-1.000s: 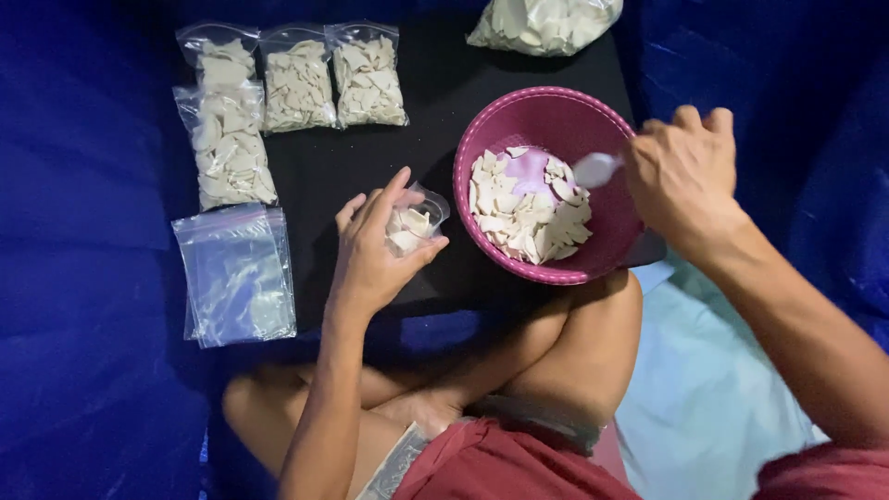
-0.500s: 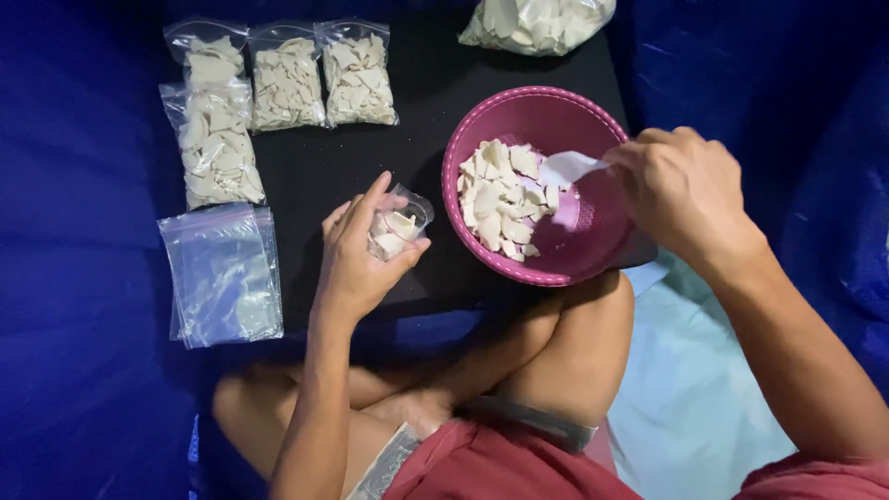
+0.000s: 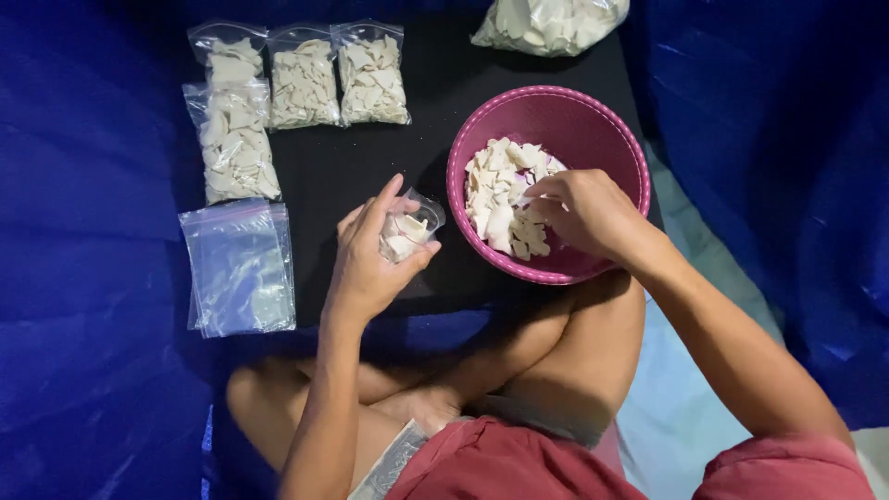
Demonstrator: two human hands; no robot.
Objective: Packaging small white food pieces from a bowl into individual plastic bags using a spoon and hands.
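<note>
- Left hand is gripping a small clear bag, part-filled with pale chips, over the black mat, just beside the pink bowl.
- Right hand is reaching into the bowl, fingers closing on the chips.
- Risk: bag mouth looking narrow and sagging, so chips could be spilling onto the mat.
- Risk: a hard pinch could be cracking the thin chips.

Bare black mat lies open between the filled bags at eleven o'clock and the bowl at two. Empty bags block nine o'clock; a big bag crowds twelve.
</note>
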